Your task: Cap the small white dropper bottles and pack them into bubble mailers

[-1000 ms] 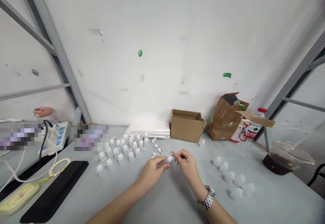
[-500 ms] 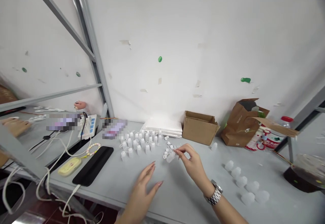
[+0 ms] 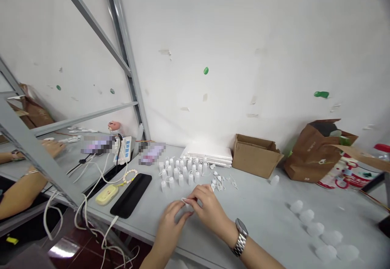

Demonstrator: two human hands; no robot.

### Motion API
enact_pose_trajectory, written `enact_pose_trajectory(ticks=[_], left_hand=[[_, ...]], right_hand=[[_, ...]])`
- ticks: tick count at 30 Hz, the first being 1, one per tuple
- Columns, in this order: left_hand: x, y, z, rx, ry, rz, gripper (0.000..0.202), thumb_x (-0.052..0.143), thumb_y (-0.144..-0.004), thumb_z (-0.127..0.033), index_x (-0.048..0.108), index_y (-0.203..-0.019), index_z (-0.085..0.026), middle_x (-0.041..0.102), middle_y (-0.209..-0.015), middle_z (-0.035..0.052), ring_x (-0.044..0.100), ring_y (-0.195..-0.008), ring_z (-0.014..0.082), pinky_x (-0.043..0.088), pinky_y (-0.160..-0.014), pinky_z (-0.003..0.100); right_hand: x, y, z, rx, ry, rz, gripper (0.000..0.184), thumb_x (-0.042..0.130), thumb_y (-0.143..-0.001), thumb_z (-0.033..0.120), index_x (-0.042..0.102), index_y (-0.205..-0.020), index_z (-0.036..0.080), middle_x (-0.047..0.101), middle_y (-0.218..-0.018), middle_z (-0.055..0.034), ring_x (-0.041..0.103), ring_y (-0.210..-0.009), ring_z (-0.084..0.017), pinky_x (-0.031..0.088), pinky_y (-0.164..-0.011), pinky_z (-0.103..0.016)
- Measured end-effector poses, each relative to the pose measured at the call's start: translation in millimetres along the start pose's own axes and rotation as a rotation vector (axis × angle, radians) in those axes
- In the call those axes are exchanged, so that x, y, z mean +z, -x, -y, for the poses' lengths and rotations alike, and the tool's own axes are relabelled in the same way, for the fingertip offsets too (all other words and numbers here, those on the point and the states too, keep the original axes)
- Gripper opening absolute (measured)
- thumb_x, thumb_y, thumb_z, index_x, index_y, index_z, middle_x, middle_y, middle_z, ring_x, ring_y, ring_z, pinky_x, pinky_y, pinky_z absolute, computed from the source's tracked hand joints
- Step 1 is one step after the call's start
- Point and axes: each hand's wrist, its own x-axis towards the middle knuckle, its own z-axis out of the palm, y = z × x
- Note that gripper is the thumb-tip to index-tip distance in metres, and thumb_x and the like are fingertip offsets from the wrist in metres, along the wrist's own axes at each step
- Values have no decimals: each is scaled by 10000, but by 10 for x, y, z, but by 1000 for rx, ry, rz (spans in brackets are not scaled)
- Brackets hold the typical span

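Right hand: I see the right hand (image 3: 207, 209) just in front of the small white plastic bottles (image 3: 179, 172), with a silver link wristwatch (image 3: 240, 236) on its wrist.
Left hand: the left hand (image 3: 172, 225) is also just in front of the bottles, right up against the right hand.
Fingers: the right thumb and forefinger (image 3: 195, 194) are pinched together on a small white plastic cap (image 3: 186, 202). The left fingers (image 3: 179, 208) curl in beside it, but from here I cannot tell whether they grip it.
Held cap: it sits between both hands, just in front of the bottles. It is too small and too hidden for me to make out its detail.
Bottles: they stand upright in loose rows on the grey worktop (image 3: 262, 220) — these are my landmark.
Right of the bottles: loose white caps (image 3: 218, 183) lie just beside them. Farther right, a single white bottle (image 3: 274, 180) stands near a cardboard box (image 3: 256, 156), and frosted plastic containers (image 3: 315, 229) form a diagonal line well apart.
Behind the bottles: a stack of white sheets (image 3: 209, 154) lies against the wall.
Left of the bottles: a black pad (image 3: 131, 194), a yellow case (image 3: 106, 194) and a power strip (image 3: 123, 149) sit on the worktop.
Far left: a co-worker's hand (image 3: 53, 148) rests on a neighbouring bench — well apart from mine.
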Motion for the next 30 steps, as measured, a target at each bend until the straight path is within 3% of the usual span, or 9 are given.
enact_pose_trajectory(ticks=[10,15,21,25,30], left_hand=[[172,-157,31,154,-98,86,122,620,-755,-260,678,-857,-227,710,-871,42,627,-868,232,501,-818,379],[195,-151,9,92,-60,112,277,590,-776,-280,644,-1044,-231,671,-1043,67,601,-996,233,484,-898,381],[149,-152,-34,134,64,255,248,518,-811,-260,655,-1015,-225,666,-1031,71,624,-951,193,504,-869,318],[178,-156,-139,120,164,351,239,516,-810,-244,664,-994,-210,673,-981,69,647,-851,165,522,-793,262],[175,-231,-297,41,202,401,219,511,-818,-250,687,-938,-202,688,-907,57,642,-855,165,502,-799,248]], right_hand=[[44,97,-249,23,81,-20,135,533,-854,166,614,-749,190,627,-726,-24,542,-704,-171,393,-735,-320],[-281,5,-393,72,108,-73,153,505,-874,206,598,-752,206,622,-714,-14,537,-698,-174,386,-739,-326],[-619,-112,-671,152,103,-124,142,510,-875,251,607,-779,210,644,-743,-13,559,-732,-186,386,-743,-329],[-594,-234,-778,133,134,-68,149,518,-872,238,608,-755,213,654,-716,2,564,-697,-178,374,-752,-332],[-514,-341,-798,128,185,-34,177,523,-873,223,601,-716,199,631,-684,8,551,-664,-163,357,-749,-329]])
